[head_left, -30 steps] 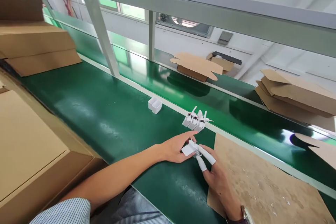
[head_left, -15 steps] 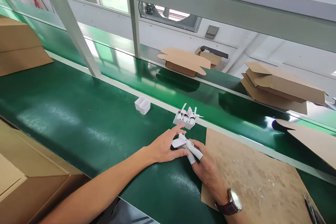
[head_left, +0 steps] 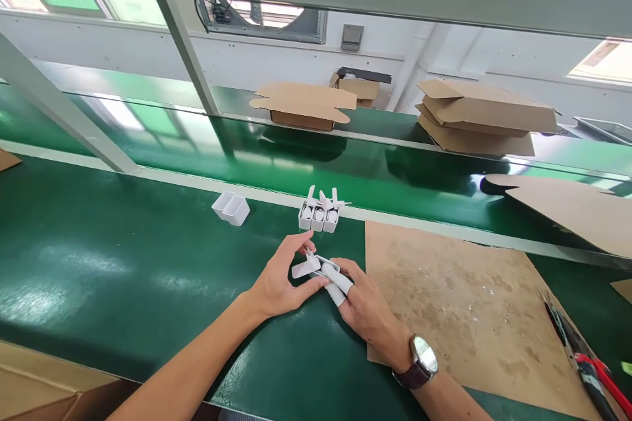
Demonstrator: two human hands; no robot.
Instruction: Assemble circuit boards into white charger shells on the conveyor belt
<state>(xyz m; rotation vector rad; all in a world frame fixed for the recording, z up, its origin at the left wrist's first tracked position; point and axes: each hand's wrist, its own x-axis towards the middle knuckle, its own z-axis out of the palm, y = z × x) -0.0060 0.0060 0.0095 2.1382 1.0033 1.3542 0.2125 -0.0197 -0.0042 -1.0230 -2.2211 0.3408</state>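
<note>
Both hands meet over the green bench around a small white part with blades [head_left: 307,267], like a little propeller, at the end of a white open case [head_left: 326,266]. My left hand [head_left: 284,276] curls round the blade side, its thumb reaching to the case. From the right, my right hand [head_left: 368,306] closes on the case; two fingers wear white finger covers. Just beyond stand several small white cases [head_left: 318,220] in a row, with similar bladed parts sticking up. Farther left are two joined white boxes [head_left: 231,209]. What the fingertips press on is partly hidden.
A stained brown board [head_left: 444,302] lies at right, with red-and-black-handled pliers [head_left: 587,365] on its edge. Flattened cartons [head_left: 486,115] and a cardboard sheet [head_left: 567,207] lie behind the bench rail. A carton [head_left: 44,388] stands at the lower left. A grey post [head_left: 64,105] rises at left.
The view has swung to the right, so the bench things sit farther left and the pliers show more. Both hands keep hold of the white case and bladed part, which has tilted slightly.
</note>
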